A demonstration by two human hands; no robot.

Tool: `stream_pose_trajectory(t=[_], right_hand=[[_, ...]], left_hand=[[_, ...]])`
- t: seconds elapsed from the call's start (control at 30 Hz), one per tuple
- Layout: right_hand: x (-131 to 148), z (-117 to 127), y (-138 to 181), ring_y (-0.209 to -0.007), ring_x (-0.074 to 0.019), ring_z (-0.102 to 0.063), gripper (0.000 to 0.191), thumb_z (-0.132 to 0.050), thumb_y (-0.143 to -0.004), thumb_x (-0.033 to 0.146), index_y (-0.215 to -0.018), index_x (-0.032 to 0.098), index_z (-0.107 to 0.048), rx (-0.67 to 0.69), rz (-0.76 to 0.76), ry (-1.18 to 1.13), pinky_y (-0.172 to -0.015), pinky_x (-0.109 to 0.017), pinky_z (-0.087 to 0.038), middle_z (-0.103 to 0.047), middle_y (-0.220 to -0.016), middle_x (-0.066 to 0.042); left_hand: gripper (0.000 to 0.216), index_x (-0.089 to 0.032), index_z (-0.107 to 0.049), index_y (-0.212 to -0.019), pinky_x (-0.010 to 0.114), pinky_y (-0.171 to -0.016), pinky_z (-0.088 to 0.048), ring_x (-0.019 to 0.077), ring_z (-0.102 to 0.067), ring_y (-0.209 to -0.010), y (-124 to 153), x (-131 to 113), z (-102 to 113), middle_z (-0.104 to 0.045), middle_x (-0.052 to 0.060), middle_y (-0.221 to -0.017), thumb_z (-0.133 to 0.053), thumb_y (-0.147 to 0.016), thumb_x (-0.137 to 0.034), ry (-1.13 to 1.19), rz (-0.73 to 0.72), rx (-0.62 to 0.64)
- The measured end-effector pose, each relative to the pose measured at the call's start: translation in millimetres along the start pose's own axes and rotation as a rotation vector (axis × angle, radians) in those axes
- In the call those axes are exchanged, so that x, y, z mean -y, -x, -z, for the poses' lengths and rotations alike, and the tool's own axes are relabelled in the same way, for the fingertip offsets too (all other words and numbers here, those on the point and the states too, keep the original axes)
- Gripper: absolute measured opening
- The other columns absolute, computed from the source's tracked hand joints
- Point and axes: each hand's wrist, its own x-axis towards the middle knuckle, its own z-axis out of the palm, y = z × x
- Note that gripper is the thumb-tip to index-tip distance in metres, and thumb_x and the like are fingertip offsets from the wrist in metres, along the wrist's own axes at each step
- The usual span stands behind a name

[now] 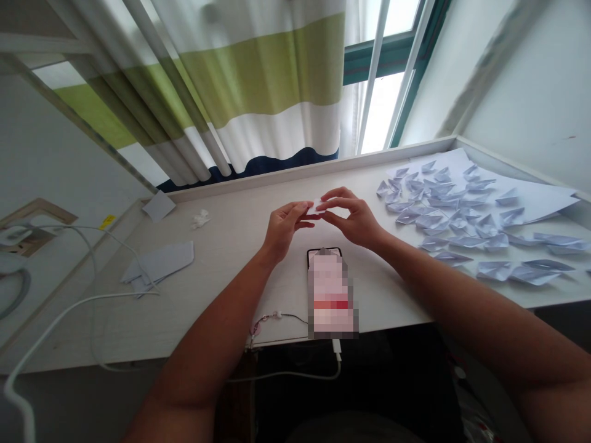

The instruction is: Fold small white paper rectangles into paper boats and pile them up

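Both my hands meet above the middle of the white desk (pixel 221 258). My left hand (pixel 284 226) and my right hand (pixel 351 216) pinch a small folded piece of white paper (pixel 316 209) between their fingertips. Just below them a phone (pixel 331 295) lies flat on the desk, its screen blurred. To the right lie several folded white paper boats (pixel 455 215), spread over large white sheets (pixel 540 194).
Cut white paper pieces (pixel 159 263) lie at the left of the desk, with a small square (pixel 158 205) and a crumpled scrap (pixel 201 218) further back. White cables (pixel 69 307) run off the left and front edges. A striped curtain (pixel 258 86) and window stand behind.
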Motion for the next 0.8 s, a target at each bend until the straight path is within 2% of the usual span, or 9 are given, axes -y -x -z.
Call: stream_pose_trajectory(t=[0.07, 0.17, 0.23, 0.33, 0.43, 0.6, 0.8], right_hand=[[1, 1, 1, -0.126, -0.0328, -0.064, 0.006, -0.083, -0.095, 0.038, -0.099, 0.034, -0.085, 0.015, 0.028, 0.085, -0.114, -0.06, -0.049, -0.073, -0.124, -0.007], [2, 2, 1, -0.132, -0.0347, -0.06, 0.006, -0.086, -0.093, 0.036, -0.099, 0.035, -0.086, 0.03, 0.026, 0.11, -0.116, -0.062, -0.048, -0.071, -0.131, -0.006], [1, 2, 1, -0.122, -0.0325, -0.065, 0.009, -0.085, -0.094, 0.042, -0.099, 0.035, -0.086, 0.055, -0.012, 0.056, -0.111, -0.059, -0.052, -0.073, -0.123, -0.007], [0, -1, 1, -0.099, -0.0262, -0.071, 0.027, -0.082, -0.093, 0.057, -0.095, 0.03, -0.084, 0.08, -0.115, -0.11, -0.101, -0.054, -0.059, -0.074, -0.105, -0.006], [-1, -6, 1, -0.093, -0.0241, -0.071, 0.04, -0.083, -0.088, 0.066, -0.088, 0.026, -0.08, 0.04, -0.195, -0.221, -0.094, -0.05, -0.062, -0.076, -0.098, -0.005], [-2, -10, 2, -0.088, -0.0233, -0.074, 0.04, -0.086, -0.085, 0.063, -0.088, 0.024, -0.078, -0.01, -0.234, -0.252, -0.089, -0.048, -0.064, -0.079, -0.091, -0.006], [-4, -13, 1, -0.084, -0.0216, -0.074, 0.041, -0.092, -0.079, 0.059, -0.087, 0.022, -0.078, -0.076, -0.283, -0.312, -0.083, -0.043, -0.064, -0.079, -0.089, -0.006]], left_hand=[[0.034, -0.015, -0.081, -0.103, 0.034, -0.081, -0.064, 0.0209, -0.08, -0.087, 0, 0, 0, -0.083, 0.008, -0.096, -0.09, -0.082, -0.041, -0.012, 0.008, -0.033], [0.047, -0.016, -0.079, -0.117, 0.039, -0.088, -0.066, 0.0216, -0.08, -0.089, 0, 2, 1, -0.085, 0.008, -0.095, -0.096, -0.077, -0.036, -0.028, 0.041, -0.044], [0.049, -0.016, -0.08, -0.116, 0.042, -0.092, -0.066, 0.0225, -0.081, -0.091, 0, 3, 1, -0.086, 0.009, -0.098, -0.098, -0.076, -0.038, -0.016, 0.054, -0.04], [0.045, -0.016, -0.082, -0.106, 0.043, -0.094, -0.066, 0.0242, -0.082, -0.093, 1, 4, -1, -0.086, 0.01, -0.1, -0.099, -0.074, -0.043, -0.001, 0.067, -0.003], [0.046, -0.018, -0.083, -0.108, 0.042, -0.09, -0.066, 0.0257, -0.084, -0.09, 3, 4, -3, -0.086, 0.01, -0.1, -0.097, -0.077, -0.048, -0.006, 0.108, 0.056], [0.051, -0.017, -0.08, -0.117, 0.04, -0.086, -0.067, 0.0265, -0.085, -0.087, 3, 4, -1, -0.086, 0.011, -0.095, -0.096, -0.079, -0.047, -0.041, 0.146, 0.071], [0.051, -0.015, -0.081, -0.113, 0.042, -0.088, -0.067, 0.0248, -0.083, -0.084, 2, 10, -3, -0.085, 0.01, -0.091, -0.097, -0.077, -0.048, -0.071, 0.006, 0.062]])
